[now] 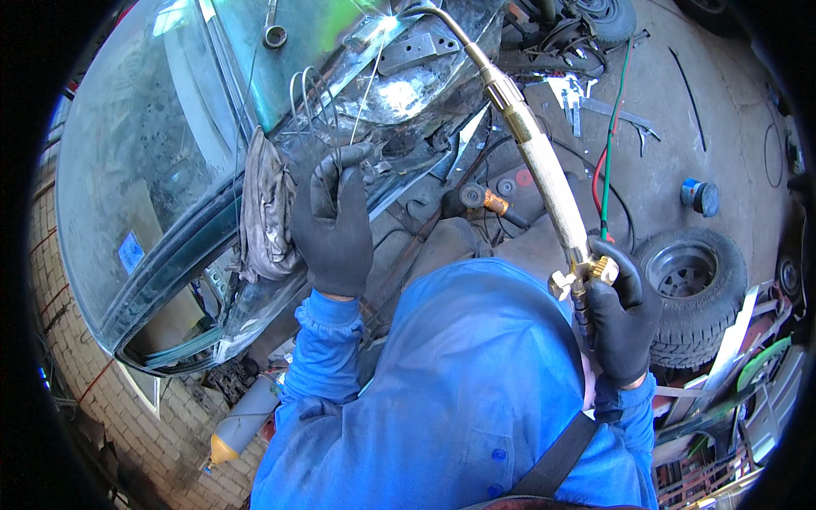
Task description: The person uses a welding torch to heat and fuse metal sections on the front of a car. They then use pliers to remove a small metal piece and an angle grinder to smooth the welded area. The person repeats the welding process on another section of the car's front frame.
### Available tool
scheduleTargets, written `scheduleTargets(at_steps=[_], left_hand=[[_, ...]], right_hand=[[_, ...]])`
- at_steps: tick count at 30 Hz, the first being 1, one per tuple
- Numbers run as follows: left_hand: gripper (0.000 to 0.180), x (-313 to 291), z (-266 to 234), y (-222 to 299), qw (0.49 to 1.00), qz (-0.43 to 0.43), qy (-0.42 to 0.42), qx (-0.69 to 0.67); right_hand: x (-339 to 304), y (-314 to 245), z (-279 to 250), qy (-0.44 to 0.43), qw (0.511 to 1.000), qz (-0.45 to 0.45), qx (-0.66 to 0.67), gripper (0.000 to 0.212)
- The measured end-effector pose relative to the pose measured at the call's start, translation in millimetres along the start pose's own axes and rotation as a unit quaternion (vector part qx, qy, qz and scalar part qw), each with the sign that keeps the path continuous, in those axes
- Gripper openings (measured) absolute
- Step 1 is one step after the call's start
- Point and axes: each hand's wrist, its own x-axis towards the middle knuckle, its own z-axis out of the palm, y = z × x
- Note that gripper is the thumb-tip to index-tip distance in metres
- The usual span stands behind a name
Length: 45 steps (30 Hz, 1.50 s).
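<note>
My right hand (625,314), in a black glove, is wrapped round the valve end of a brass gas welding torch (548,166). Its long neck reaches up and left, and the bent tip ends beside a bright glow on the car body (408,93). A thin filler wire (365,98) is pinched between the thumb and fingers of my gloved left hand (333,225). From there it runs up toward the glow, with loops of the same wire (306,98) curling above the fingers. Close against that hand, a dirty grey rag (265,208) hangs over the car's frame edge.
A drilled metal bar (416,53) and a spanner (274,36) lie on the car near its windscreen (136,127). Green and red hoses (608,161) trail on the right. An orange angle grinder (493,204), blue tin (699,197), tyre (688,293) and gas cylinder (246,416) stand around.
</note>
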Motion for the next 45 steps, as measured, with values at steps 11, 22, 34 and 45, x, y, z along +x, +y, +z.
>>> scheduleTargets(at_steps=[11, 22, 34, 45], left_hand=[[0.023, 0.7, 3.4, 1.0, 1.000, -0.018, 0.006, 0.001], [0.023, 3.1, 5.1, 1.6, 1.000, 0.003, 0.005, 0.014], [0.021, 4.0, 6.0, -0.1, 1.000, 0.001, 0.008, 0.018], [0.021, 2.9, 6.7, 2.3, 0.999, -0.035, 0.011, 0.005]], right_hand=[[0.8, -0.7, 2.0, 0.005, 1.000, 0.000, 0.015, 0.045], [0.5, -0.9, -0.2, -0.001, 1.000, 0.006, 0.004, 0.045], [1.7, -1.4, 0.0, 0.003, 1.000, 0.019, 0.005, 0.045], [1.5, -1.7, -0.1, 0.006, 1.000, 0.021, 0.016, 0.045]])
